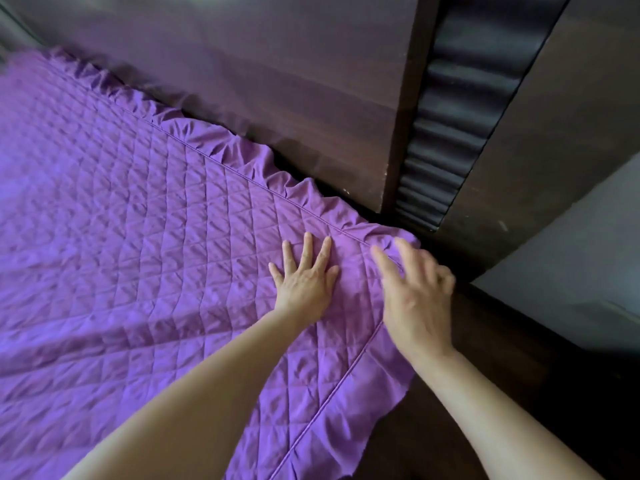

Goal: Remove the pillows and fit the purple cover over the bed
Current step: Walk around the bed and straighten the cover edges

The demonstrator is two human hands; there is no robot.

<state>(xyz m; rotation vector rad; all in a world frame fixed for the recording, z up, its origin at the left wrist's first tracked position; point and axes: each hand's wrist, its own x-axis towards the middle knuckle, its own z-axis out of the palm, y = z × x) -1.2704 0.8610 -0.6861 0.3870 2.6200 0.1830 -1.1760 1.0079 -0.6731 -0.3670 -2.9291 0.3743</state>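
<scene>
The purple cover (138,237), quilted in diamonds with a ruffled edge, lies spread over the bed and fills the left and middle of the view. Its corner (401,240) sits near the dark headboard. My left hand (304,275) lies flat on the cover just inside that corner, fingers spread. My right hand (415,296) is over the corner's piped seam, fingers apart and blurred, touching the ruffle. No pillow is in view.
A dark wooden headboard (277,81) runs along the cover's far edge. A black padded strip (460,109) rises beside it. Dark wood of the bed frame (502,341) lies to the right, with a grey surface (581,258) beyond.
</scene>
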